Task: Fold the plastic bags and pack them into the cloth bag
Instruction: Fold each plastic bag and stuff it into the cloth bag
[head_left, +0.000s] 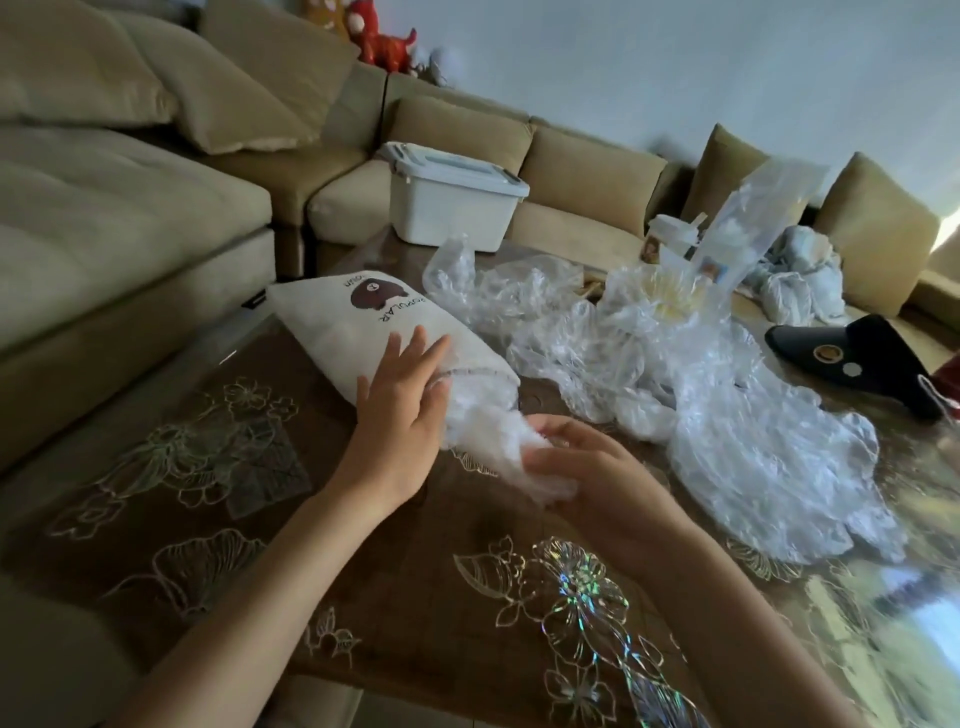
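A white cloth bag (337, 322) with a brown bear print lies on its side on the table, its mouth facing me. My left hand (405, 395) rests flat on the bag near the mouth, fingers straight. A bunched clear plastic bag (483, 431) sticks halfway out of the mouth. My right hand (576, 467) grips the near end of that plastic bag, fingers curled round it. A heap of loose crumpled plastic bags (675, 374) covers the table to the right.
The brown table (415, 597) has a flower pattern under a clear cover. A white lidded storage box (447, 202) stands at the far edge. A black cap (857, 358) lies at right. A cup (670, 234) and an upright clear bag (753, 218) stand behind the heap. Beige sofas surround the table.
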